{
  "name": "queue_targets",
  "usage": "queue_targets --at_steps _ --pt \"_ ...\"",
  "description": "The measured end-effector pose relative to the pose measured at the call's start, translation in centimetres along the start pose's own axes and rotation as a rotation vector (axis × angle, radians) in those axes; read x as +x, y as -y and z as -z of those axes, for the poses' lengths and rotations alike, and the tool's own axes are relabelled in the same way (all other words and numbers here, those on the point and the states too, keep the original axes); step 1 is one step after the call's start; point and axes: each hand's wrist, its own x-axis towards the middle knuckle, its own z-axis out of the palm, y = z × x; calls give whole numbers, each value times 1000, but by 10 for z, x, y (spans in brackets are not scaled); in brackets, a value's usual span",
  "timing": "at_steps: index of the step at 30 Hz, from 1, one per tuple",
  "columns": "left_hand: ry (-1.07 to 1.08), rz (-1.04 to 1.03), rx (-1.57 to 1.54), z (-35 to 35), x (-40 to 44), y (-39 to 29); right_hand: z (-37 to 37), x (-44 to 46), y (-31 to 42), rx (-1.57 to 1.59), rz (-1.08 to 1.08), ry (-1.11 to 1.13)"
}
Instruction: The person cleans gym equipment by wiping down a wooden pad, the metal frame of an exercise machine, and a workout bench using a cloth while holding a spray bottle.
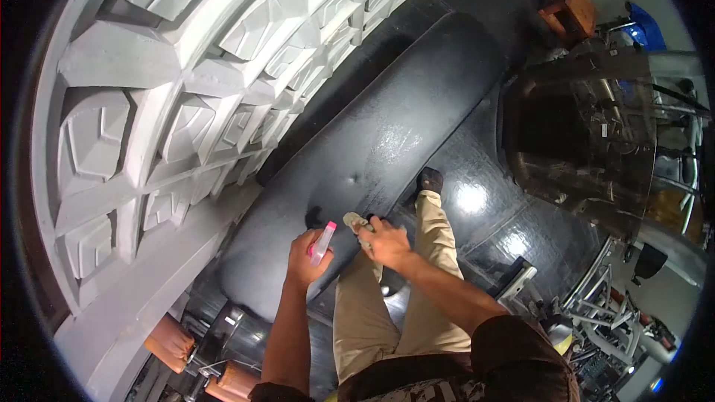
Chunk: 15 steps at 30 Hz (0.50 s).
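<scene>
My left hand (302, 259) is closed around a small translucent spray bottle (322, 243) with pink parts, just above the near part of a long black padded bench (402, 126). In my right hand (385, 243) is a pale, crumpled cloth (354, 221), gripped at the bench's near edge. Whether the cloth presses on the padding, I cannot tell. Shiny, wet-looking streaks mark the black cover, and a small dimple shows near its middle.
A white moulded wall panel (141, 126) with deep recesses runs along the left. Metal-framed gym equipment (618, 305) and a dark transparent panel (581, 134) stand at right. An orange-brown box (569, 11) sits at the far end. My shoe (430, 179) rests on the black floor beside the bench.
</scene>
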Motion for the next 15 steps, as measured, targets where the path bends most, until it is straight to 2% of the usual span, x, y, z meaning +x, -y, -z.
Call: queue_targets --at_steps 2,4,5,6,7,9,10,13,15 --pt "-17 -36 34 -3 0 -4 11 4 -13 -104 74 3" --pt "-49 -19 16 -6 0 -2 19 21 -54 -133 26 -71" --pt "-69 -9 2 -8 0 1 51 26 -62 -162 -85 -127" --pt "-83 11 -26 -10 -1 6 71 39 -77 -207 -276 -89" --pt "-97 31 -53 -13 -2 14 53 52 -126 -115 -298 -317" --pt "-120 32 -82 -13 -2 16 88 69 -146 99 -546 -569" --pt "-127 13 -86 -14 -1 12 95 75 -159 206 -533 -696" --pt "-151 -8 -90 -17 1 9 76 80 -151 204 -506 -797" --pt "-167 16 -99 -19 3 12 52 69 -119 222 -331 -776"
